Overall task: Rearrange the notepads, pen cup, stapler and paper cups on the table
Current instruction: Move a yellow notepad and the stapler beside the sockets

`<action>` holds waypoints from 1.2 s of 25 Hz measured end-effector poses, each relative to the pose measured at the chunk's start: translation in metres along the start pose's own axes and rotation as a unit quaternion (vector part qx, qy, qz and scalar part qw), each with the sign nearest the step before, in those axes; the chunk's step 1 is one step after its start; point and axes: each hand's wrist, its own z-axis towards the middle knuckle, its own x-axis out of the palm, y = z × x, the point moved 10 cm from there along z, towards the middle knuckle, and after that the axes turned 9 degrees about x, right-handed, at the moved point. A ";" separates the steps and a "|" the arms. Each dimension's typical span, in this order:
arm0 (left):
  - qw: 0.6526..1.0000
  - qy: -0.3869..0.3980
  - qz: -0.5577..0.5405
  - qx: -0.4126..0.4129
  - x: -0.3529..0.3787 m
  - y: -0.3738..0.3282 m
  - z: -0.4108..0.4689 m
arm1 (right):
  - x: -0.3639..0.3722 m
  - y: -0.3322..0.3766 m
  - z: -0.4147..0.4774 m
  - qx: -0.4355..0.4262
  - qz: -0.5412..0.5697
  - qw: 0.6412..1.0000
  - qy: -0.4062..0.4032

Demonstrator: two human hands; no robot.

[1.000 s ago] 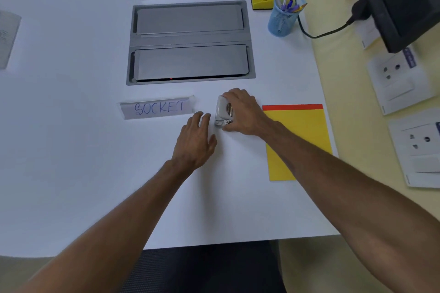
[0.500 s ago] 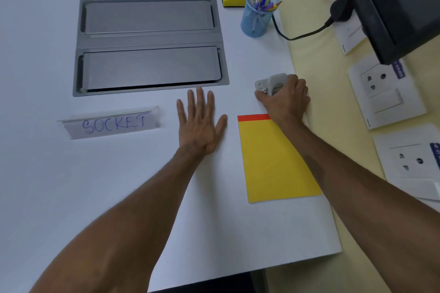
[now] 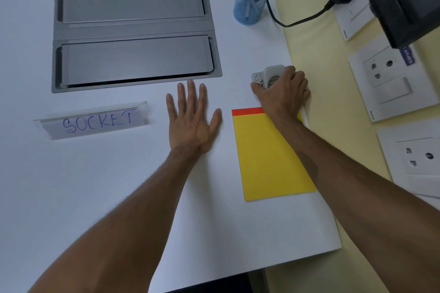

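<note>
The grey stapler (image 3: 270,75) has gone from left of the yellow notepad (image 3: 269,154) to just beyond its red top edge, near the right edge of the table (image 3: 71,197). The right hand (image 3: 283,93) grips it from above, fingers curled over it. The left hand (image 3: 192,119) lies flat on the table, fingers spread, left of the notepad.

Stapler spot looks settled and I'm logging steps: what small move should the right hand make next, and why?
Probably release it and lift away: the right hand grips the stapler, which seems to rest on the table just beyond the notepad and its red edge.
</note>
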 end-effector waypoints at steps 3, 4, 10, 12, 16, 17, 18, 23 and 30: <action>1.000 -0.004 0.000 0.000 0.000 0.000 0.000 | 0.002 0.000 -0.004 0.008 -0.010 1.000 -0.005; 1.000 -0.003 0.002 0.000 0.001 0.000 0.000 | 0.002 0.001 -0.005 0.011 -0.015 1.000 -0.007; 1.000 0.027 -0.001 0.002 0.005 0.001 0.003 | 0.004 0.001 -0.008 0.028 -0.030 0.998 0.042; 0.999 0.053 -0.008 0.003 0.008 0.001 0.005 | -0.006 0.001 -0.016 0.016 -0.027 0.999 0.042; 0.990 0.125 -0.065 0.025 0.004 0.001 0.006 | -0.047 0.009 -0.052 -0.079 0.016 0.997 0.007; 0.986 0.135 -0.090 0.035 -0.002 0.001 0.005 | -0.055 0.010 -0.061 -0.096 0.028 0.995 0.004; 0.984 0.130 -0.110 0.048 -0.011 0.000 0.003 | -0.063 0.011 -0.070 -0.108 0.037 0.993 0.006; 0.982 0.026 -0.163 0.096 -0.076 -0.024 -0.040 | -0.082 0.015 -0.110 -0.172 0.087 0.977 0.095; 0.987 0.003 -0.156 0.027 -0.164 -0.001 -0.145 | -0.117 0.054 -0.190 -0.307 0.098 0.902 0.288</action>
